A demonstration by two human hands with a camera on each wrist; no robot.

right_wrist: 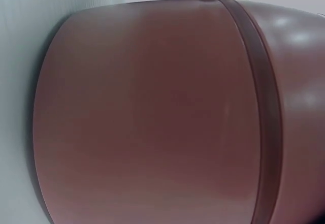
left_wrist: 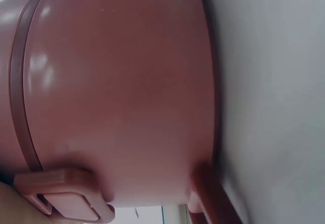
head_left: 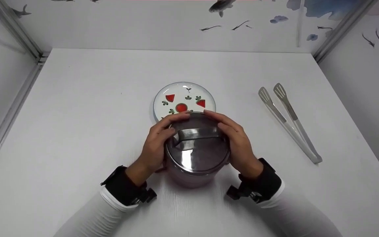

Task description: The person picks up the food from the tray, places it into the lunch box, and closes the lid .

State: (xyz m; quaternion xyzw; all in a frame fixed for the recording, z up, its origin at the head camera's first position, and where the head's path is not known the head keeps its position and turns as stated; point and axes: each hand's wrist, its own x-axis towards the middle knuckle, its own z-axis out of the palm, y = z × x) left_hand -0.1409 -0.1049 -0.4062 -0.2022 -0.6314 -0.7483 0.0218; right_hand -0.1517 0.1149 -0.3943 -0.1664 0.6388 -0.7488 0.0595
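A reddish-pink lidded food container (head_left: pixel 191 181) stands upright on the table, with a dark shiny lid (head_left: pixel 206 156) that has a raised strap handle across its top. My left hand (head_left: pixel 151 144) holds the left side of the lid's rim, fingers curved round it. On the opposite side my right hand (head_left: pixel 242 144) grips the rim in the same way. The left wrist view shows the container's side wall (left_wrist: pixel 122 92) close up, with a latch (left_wrist: pixel 66 196) low on it. In the right wrist view the smooth wall (right_wrist: pixel 152 112) and a darker band (right_wrist: pixel 266 107) fill most of the picture.
Behind the container lies a round plate (head_left: pixel 181 93) with red fruit pictures, partly hidden by the lid and fingers. Metal tongs (head_left: pixel 291 128) with slotted ends rest to the right. White panels (head_left: pixel 137 26) enclose the table's back and sides.
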